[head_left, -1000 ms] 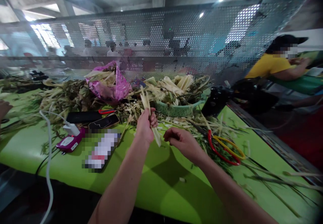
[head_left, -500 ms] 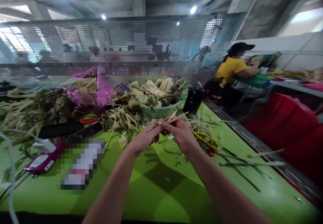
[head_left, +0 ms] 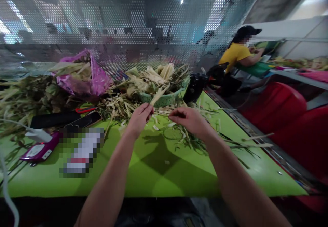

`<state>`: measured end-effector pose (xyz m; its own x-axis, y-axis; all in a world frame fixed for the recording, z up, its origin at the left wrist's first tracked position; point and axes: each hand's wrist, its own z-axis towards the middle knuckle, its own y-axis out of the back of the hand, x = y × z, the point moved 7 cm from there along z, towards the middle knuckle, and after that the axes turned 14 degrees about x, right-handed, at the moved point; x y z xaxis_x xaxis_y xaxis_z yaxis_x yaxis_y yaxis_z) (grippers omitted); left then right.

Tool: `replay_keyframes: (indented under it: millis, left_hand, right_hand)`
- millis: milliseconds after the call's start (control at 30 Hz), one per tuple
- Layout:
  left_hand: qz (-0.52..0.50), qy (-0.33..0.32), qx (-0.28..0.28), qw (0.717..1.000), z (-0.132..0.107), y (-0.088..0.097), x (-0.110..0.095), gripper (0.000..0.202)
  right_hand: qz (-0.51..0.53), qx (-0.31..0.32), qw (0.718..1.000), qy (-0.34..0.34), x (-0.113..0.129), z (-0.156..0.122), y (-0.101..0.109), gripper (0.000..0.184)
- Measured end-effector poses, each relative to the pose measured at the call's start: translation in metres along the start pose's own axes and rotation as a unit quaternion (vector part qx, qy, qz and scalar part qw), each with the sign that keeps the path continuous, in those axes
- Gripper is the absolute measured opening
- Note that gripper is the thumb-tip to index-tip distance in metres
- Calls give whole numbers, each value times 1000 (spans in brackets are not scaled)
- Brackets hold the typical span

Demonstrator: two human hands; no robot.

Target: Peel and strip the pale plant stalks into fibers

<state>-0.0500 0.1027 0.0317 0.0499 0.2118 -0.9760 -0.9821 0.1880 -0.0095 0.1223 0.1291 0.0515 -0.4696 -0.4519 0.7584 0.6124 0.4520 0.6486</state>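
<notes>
In the head view, the left hand (head_left: 139,117) was closed in a pinch on the lower end of a pale, dry strip of plant stalk (head_left: 158,95), which rose tilted up and to the right toward the round green plastic basket (head_left: 164,99) heaped with husks. The right hand (head_left: 188,117) hovered just beside it, knuckles up and fingers curled narrow; a thin pale fibre seemed to run between the two hands, though I could not tell for sure whether the right fingers gripped it. The stalk stood above the far middle of the bright green tabletop (head_left: 159,172), over a litter of pale peelings (head_left: 120,109) and loose green stems (head_left: 194,141). By my reading, the step in hand was stripping an outer layer from the stalk, the hands drawn apart partway through a peel. The next move would likely call for a firm hold by the left hand while the right pulled the fibre clear along the stalk's length, without snapping the strip. To the left lay a crumpled pink plastic bag (head_left: 96,80) stuffed with leaves, a black phone (head_left: 85,120), a magenta power bank (head_left: 38,150) with a white plug, and a blurred flat packet. Behind stood a perforated metal screen (head_left: 115,25). At far right another person in a yellow shirt (head_left: 234,54) sat at a separate bench.
</notes>
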Motion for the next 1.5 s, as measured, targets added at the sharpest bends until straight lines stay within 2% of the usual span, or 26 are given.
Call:
replay_keyframes:
  millis: [100, 167, 267, 367, 433, 533, 600, 633, 667, 733, 833, 900, 1000, 1100, 1167, 1233, 1400, 1500]
  left_hand:
    - [-50, -8, -11, 999, -1, 1, -2, 25]
    - [-66, -5, -5, 998, -2, -1, -2, 24]
    - [-66, 12, 27, 997, -4, -8, -3, 24]
    - [-54, 29, 80, 995, -4, -19, -2, 25]
    - [-46, 37, 105, 993, -4, -24, 0, 25]
    - [-44, 50, 126, 990, -4, -31, 5, 24]
    - [-49, 55, 136, 988, -3, -35, 8, 24]
    - [-52, 56, 139, 987, -3, -36, 9, 25]
    - [-57, 55, 139, 987, -3, -36, 9, 25]
    - [-70, 51, 136, 987, -3, -35, 9, 24]
    - [-87, 44, 129, 987, -3, -32, 8, 23]
    - [-95, 44, 128, 986, -3, -31, 8, 23]
    - [-104, 52, 130, 985, -3, -33, 10, 23]
    - [-107, 66, 143, 982, -3, -40, 15, 22]
    - [-113, 80, 162, 977, -3, -47, 19, 21]
    - [-120, 89, 183, 972, -5, -54, 22, 21]
    - [-169, 84, 243, 951, -9, -64, 15, 22]
    - [-193, 75, 228, 951, -7, -58, 9, 23]
  right_hand:
    - [-194, 109, 974, -41, -4, -18, -14, 11]
    - [-280, 130, 949, -68, -10, -28, -21, 10]
    - [-352, 130, 922, -93, -19, -35, -29, 14]
    - [-350, 139, 922, -87, -21, -33, -32, 13]
    - [-295, 137, 942, -78, -17, -31, -29, 12]
    - [-112, 133, 981, -90, -14, -29, -20, 9]
    - [5, 128, 987, -99, -13, -29, -16, 11]
    - [28, 124, 987, -95, -13, -29, -14, 13]
    - [19, 119, 989, -87, -12, -29, -12, 13]
    - [-78, 121, 987, -71, -12, -29, -11, 12]
    - [-252, 150, 953, -80, -19, -30, -19, 12]
    - [-290, 167, 937, -101, -25, -30, -24, 13]
    - [-214, 163, 957, -105, -21, -29, -22, 11]
    - [-26, 129, 984, -119, -14, -28, -12, 6]
    - [99, 109, 982, -120, -8, -29, -6, 11]
    - [178, 85, 975, -98, 0, -29, 0, 17]
    - [250, 9, 967, -52, 17, -29, 16, 24]
    - [253, -12, 967, -34, 28, -29, 22, 24]
